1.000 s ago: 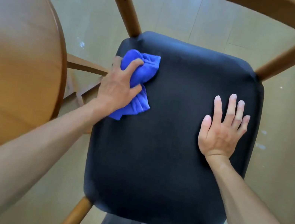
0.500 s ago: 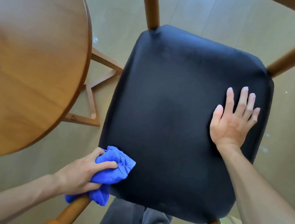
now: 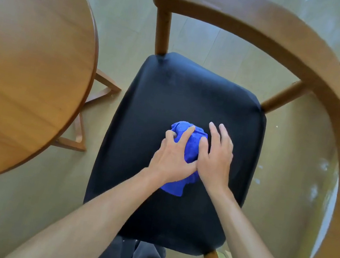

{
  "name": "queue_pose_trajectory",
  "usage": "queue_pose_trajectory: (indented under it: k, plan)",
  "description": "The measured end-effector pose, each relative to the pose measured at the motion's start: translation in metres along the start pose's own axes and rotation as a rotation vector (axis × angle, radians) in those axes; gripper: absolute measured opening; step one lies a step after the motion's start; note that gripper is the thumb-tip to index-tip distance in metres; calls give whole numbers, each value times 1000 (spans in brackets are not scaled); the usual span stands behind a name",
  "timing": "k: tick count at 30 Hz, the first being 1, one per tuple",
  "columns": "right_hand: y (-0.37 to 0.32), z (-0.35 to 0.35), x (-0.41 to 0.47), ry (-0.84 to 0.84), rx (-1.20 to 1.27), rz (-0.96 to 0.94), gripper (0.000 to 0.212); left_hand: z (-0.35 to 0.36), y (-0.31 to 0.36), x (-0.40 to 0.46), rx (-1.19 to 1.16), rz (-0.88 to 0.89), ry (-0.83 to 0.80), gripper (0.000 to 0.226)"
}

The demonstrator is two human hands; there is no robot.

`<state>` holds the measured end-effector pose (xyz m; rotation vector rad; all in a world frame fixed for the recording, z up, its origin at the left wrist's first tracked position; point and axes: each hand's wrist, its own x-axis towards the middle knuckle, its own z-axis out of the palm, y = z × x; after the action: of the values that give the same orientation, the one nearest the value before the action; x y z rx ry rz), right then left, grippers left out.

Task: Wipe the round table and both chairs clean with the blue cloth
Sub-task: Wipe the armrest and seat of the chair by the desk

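Gripping the blue cloth (image 3: pixel 191 148) mid-seat on the chair (image 3: pixel 170 97), my left hand (image 3: pixel 170 160) hides part of it; right hand (image 3: pixel 215 162) lies flat alongside, touching it; counter (image 3: pixel 29 58) cut off left.

The round table (image 3: pixel 29 58) is smooth warm-brown wood with visible grain and a soft satin sheen, the chair frame (image 3: pixel 273 28) looks the same polished wood, its seat (image 3: pixel 171 88) is matt black leather-like upholstery, the blue cloth (image 3: pixel 191 148) is soft, nubbly fabric, and the floor (image 3: pixel 127 19) is pale, smooth boards.
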<state>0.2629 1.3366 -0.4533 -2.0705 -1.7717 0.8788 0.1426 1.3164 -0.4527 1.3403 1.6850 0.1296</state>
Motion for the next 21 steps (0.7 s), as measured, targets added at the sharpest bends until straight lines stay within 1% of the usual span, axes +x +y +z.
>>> queue_pose_trajectory:
  k: [1, 2, 3, 4, 5, 7, 8, 9, 10, 11, 12, 13, 15, 17, 18, 19, 21]
  plan:
    - [-6, 5, -8, -6, 32, 22, 48, -4, -1, 3, -103, -5, -31, 76]
    - [-12, 12, -15, -19, 40, 44, 51, -11, -8, 1, -171, 2, -22, 72]
    - [-18, 21, -21, -40, 16, 61, 55, -20, -20, -1, -197, 0, 13, 67]
    - [-24, 33, -27, -63, -36, 75, 62, -29, -36, -4, -173, -11, 66, 64]
    - [-31, 46, -34, -78, -108, 91, 71, -37, -53, -6, -82, -30, 123, 63]
    - [-45, 72, -46, -62, -239, 130, 84, -49, -84, -12, 211, -59, 183, 61]
    - [-52, 82, -51, -39, -270, 140, 85, -51, -94, -13, 331, -49, 180, 60]
    - [-57, 89, -55, -28, -288, 126, 83, -50, -99, -14, 404, -26, 171, 60]
    - [-59, 92, -58, -39, -314, 75, 78, -48, -101, -13, 438, -3, 168, 61]
    - [-55, 93, -60, -48, -339, -16, 71, -45, -101, -13, 450, 3, 167, 62]
    - [-47, 91, -62, -42, -352, -149, 62, -42, -100, -13, 454, -3, 167, 64]
    - [-33, 87, -64, -54, -349, -320, 58, -39, -100, -13, 468, -6, 167, 67]
    - [5, 71, -61, -157, -386, -668, 64, -36, -103, -14, 534, -6, 146, 78]
    - [38, 38, -40, -240, -488, -890, 67, -35, -106, -14, 573, 2, 127, 86]
    - [49, 20, -23, -249, -522, -932, 67, -35, -108, -14, 576, 8, 130, 87]
    - [57, 5, -4, -237, -539, -920, 66, -35, -108, -14, 578, 14, 135, 87]
    - [65, -18, 33, -172, -547, -835, 65, -35, -110, -13, 584, 26, 140, 87]
